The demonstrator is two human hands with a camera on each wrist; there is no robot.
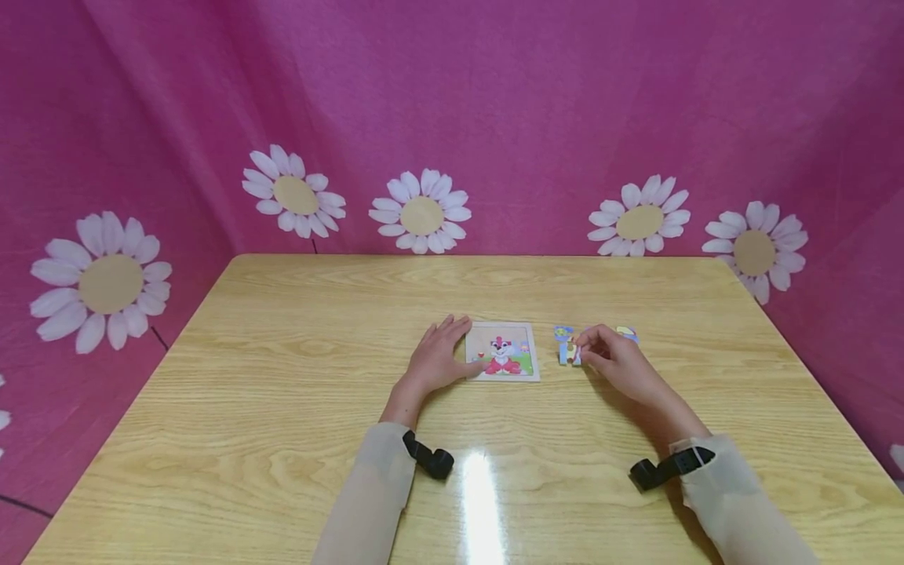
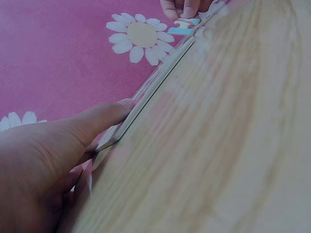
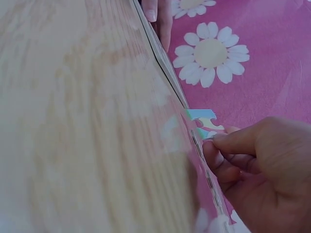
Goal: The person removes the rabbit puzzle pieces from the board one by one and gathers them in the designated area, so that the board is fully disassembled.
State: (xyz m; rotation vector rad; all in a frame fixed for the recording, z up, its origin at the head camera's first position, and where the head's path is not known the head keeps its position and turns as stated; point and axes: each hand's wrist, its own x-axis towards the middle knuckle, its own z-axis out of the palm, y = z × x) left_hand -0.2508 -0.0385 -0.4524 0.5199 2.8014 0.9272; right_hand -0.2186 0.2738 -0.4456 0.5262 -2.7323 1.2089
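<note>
No text, number or brand can be read on the puzzle board (image 1: 535, 357). The loose pieces (image 1: 563, 333) to its right and the near black wrist straps (image 1: 679, 464) are likewise without legible signs.

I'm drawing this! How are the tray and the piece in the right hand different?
The tray lies on the table; the piece is pinched in the right hand. The tray is bigger, the piece smaller. The tray has straight outer sides; the piece has a notched edge. Both show bright colors.
</note>
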